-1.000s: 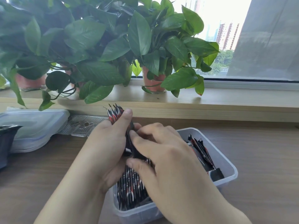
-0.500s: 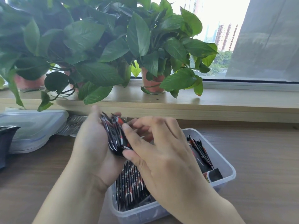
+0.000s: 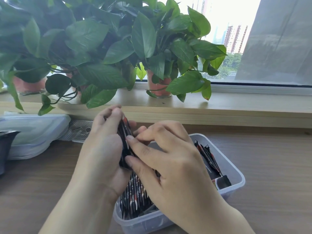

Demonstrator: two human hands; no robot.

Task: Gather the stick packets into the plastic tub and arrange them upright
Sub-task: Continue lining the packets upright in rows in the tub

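Just above the plastic tub, the left hand is clamping a bundle of stick packets while the right hand is pinching its edge, and squaring the ends first is likely going to seat it upright.

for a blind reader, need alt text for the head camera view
The left hand and right hand hold a bundle of stick packets above a clear tub holding more packets, on a wooden table. Potted plants line the windowsill behind.
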